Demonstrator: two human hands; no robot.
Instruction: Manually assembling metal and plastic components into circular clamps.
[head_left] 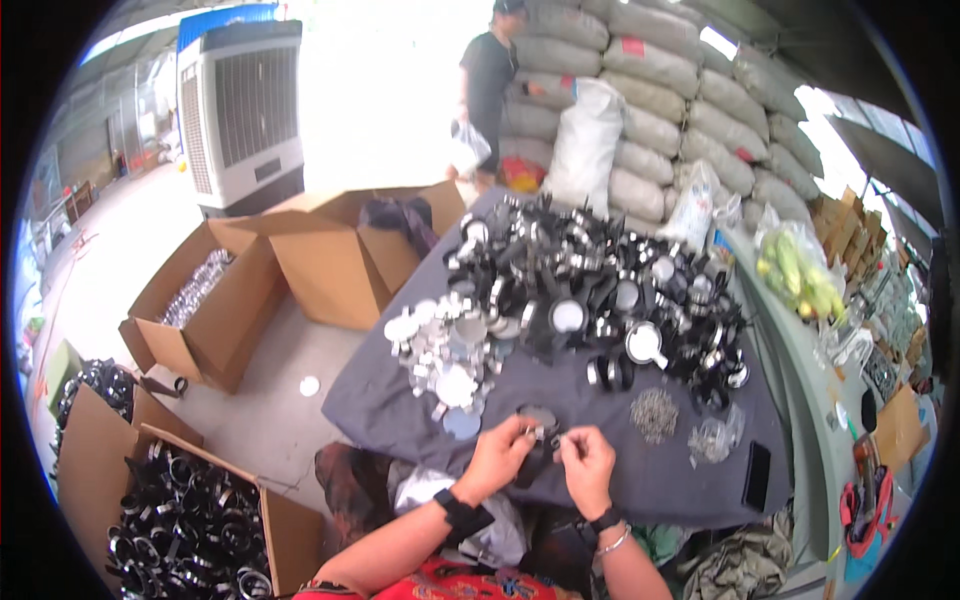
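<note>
At the near edge of the grey-covered table (370, 395), both my hands are closed in a pinch close together. Between the fingertips of my left hand (497, 458) is a small black part with a shiny metal end (538, 436). My right hand (588, 462) pinches at the right side of the same spot; what it holds is too small to make out. A grey disc (537, 413) lies just beyond my fingertips. To the left spreads a heap of silver and white round pieces (455, 385). A big pile of black parts with round metal faces (600, 270) covers the far half.
Small metal bits (654, 415), a clear plastic bag (716, 437) and a black phone (757, 476) lie at right. Cardboard boxes (330, 270) stand at left; a near box (275, 520) holds black rings. Beyond are an air cooler (245, 110), stacked sacks (650, 60) and a person (487, 80).
</note>
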